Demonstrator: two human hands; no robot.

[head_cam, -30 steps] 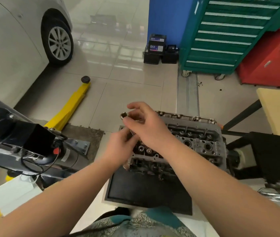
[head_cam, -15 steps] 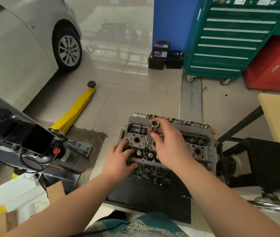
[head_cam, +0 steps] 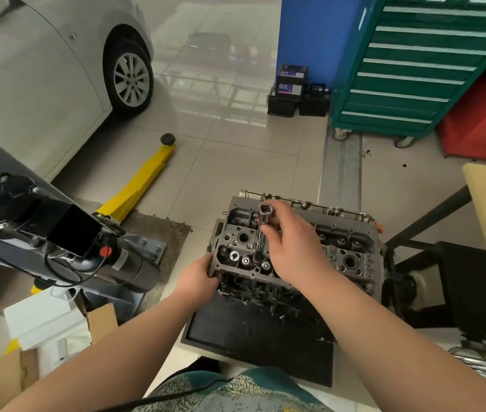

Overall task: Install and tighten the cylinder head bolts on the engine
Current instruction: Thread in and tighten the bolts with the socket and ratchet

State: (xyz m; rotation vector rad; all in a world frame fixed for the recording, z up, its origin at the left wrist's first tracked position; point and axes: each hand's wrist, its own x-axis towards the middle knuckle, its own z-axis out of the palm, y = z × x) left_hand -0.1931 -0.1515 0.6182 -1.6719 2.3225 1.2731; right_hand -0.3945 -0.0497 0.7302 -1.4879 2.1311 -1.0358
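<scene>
My right hand (head_cam: 290,248) pinches a long socket tool (head_cam: 261,233) between thumb and fingers, its square-drive end up and its lower end down in a bolt hole near the left end of the cylinder head (head_cam: 295,257). The tool stands close to upright, leaning slightly. My left hand (head_cam: 198,278) curls its fingers round the near left corner of the head, gripping the edge. Just left of the tool's foot I see a few bright bolt heads (head_cam: 246,259) seated in the head's near row. Under my hands the engine hangs over a black drip tray (head_cam: 253,337); small loose bits lie in it, too small for me to name. Left of my left hand a dark lift motor (head_cam: 57,242) sits with a yellow lift arm (head_cam: 140,182) stretching away across the tiled floor (head_cam: 236,138) toward a white car (head_cam: 42,69). An open cardboard box (head_cam: 57,328) lies below that; what it holds I cannot tell. Beyond my right hand stand a green tool cabinet (head_cam: 420,69), a red cabinet (head_cam: 485,114) and two black batteries (head_cam: 295,93) on the floor.
</scene>
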